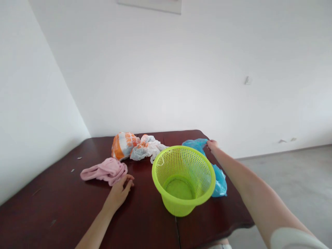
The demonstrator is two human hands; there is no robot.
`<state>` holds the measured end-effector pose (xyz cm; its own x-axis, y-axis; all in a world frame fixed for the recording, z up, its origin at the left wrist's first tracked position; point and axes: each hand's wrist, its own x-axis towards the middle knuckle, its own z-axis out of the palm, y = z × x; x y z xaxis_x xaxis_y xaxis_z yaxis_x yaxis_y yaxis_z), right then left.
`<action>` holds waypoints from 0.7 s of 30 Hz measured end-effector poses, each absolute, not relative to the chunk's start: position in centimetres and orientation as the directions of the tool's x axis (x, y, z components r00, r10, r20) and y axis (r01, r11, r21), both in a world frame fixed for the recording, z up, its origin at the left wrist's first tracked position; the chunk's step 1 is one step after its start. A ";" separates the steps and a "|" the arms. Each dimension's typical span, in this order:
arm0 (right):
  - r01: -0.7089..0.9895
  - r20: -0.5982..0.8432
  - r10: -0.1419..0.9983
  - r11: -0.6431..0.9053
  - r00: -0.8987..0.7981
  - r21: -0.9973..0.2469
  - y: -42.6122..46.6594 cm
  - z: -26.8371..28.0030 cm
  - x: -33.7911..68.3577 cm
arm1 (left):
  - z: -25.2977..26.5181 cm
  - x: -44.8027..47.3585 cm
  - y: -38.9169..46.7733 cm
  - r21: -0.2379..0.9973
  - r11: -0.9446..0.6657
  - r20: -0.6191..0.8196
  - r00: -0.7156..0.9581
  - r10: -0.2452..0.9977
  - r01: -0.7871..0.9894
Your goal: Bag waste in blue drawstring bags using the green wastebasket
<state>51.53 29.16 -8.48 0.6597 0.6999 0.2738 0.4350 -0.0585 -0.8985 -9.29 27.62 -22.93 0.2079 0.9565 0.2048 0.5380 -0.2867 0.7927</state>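
Where the table (64,193) ends: right hand (212,145) pinching blue bag (220,180), left hand (119,192) flat, fingers spread.

The left hand (119,189) lies flat, palm down, fingers spread toward twelve o'clock. The right arm stretches out straight toward eleven o'clock, the right hand (212,144) curled, fingertips pinched.

Blue bag (220,178) partly hidden behind green basket (183,178). Bench (64,204) cut off along lower frame edge. Print on orange-and-white bags (135,146) too small to read.
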 end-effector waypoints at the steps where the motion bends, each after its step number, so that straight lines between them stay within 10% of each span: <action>1: 0.434 0.264 0.692 -0.078 0.672 -0.898 29.4 -7.5 51.9 | -22.9 -9.3 27.6 0.782 -0.294 0.208 0.214 0.954 0.550; 12: 0.570 0.525 0.681 0.189 0.510 -0.799 29.0 12.2 55.2 | -21.8 -9.1 27.0 0.751 -0.324 0.228 0.235 0.945 0.575; 21: 0.654 0.865 0.285 0.568 0.413 -0.500 20.1 24.2 51.1 | -20.1 -8.6 25.9 0.852 -0.293 0.300 0.055 0.952 0.434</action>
<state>51.07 20.11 24.21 0.4132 0.2848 0.8649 0.6537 0.5685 -0.4995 -8.60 25.92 -20.10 0.0555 0.9523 0.2999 0.4344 -0.2935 0.8516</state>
